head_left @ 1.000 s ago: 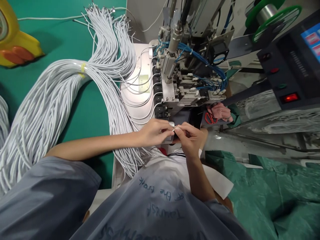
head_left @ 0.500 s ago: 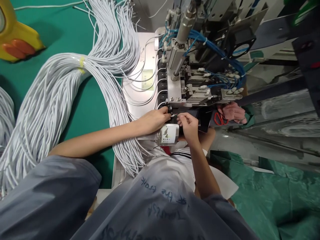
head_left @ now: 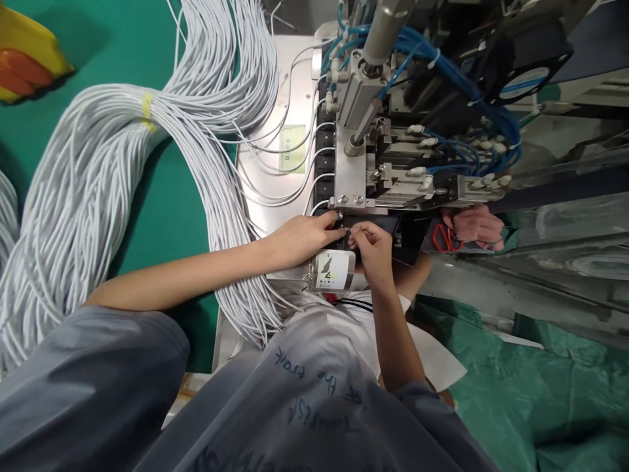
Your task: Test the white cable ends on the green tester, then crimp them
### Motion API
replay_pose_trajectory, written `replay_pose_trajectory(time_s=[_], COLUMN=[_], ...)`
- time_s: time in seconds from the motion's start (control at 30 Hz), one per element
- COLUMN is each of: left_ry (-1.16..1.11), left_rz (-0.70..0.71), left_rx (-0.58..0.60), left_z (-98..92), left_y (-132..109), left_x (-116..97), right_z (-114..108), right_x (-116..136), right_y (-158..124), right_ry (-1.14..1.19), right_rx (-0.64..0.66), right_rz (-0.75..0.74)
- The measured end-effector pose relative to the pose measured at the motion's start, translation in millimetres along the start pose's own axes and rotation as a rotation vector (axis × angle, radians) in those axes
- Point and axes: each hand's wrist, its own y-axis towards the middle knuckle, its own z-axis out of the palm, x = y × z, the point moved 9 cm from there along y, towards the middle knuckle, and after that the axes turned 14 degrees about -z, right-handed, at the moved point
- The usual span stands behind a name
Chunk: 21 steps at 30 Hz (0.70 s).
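Observation:
At the near end of the machine's row of black blocks, my left hand (head_left: 307, 239) grips the end of a white cable, its fingers curled over the nearest block. A bit of the cable's stripped end (head_left: 348, 231) shows between my two hands. My right hand (head_left: 372, 246) pinches at that same tip with thumb and forefinger; the fine wires there are too small to make out. Several white cables run into the black blocks (head_left: 325, 164) beyond my left hand. Just below my fingers is a clear box (head_left: 334, 270) with a white label.
A thick bundle of white cables (head_left: 88, 170) with a yellow tie lies on the green mat (head_left: 162, 196). A metal cylinder (head_left: 366, 98) and blue air hoses (head_left: 496, 124) rise above the blocks. Red-handled scissors (head_left: 446, 238) and a pink cloth (head_left: 474, 227) lie to the right.
My left thumb has come closer to my right fingertips, and less of the cable end shows between them. The view has shifted slightly, bringing the machine larger into the picture.

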Motion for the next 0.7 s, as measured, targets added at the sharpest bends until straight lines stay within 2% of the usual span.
replay_pose_trajectory(time_s=[0.27, 0.53, 0.7], left_ry=[-0.013, -0.027, -0.024], left_rz=[0.039, 0.045, 0.036], left_rx=[-0.013, -0.031, -0.007], left_z=[-0.4, -0.6, -0.2], left_y=[1, 0, 1], left_x=[0, 0, 1], right_z=[6, 2, 2], right_x=[6, 13, 13], right_y=[2, 2, 3], right_ry=[0.031, -0.029, -0.060], right_rx=[0.076, 0.048, 0.080], right_rz=[-0.012, -0.097, -0.092])
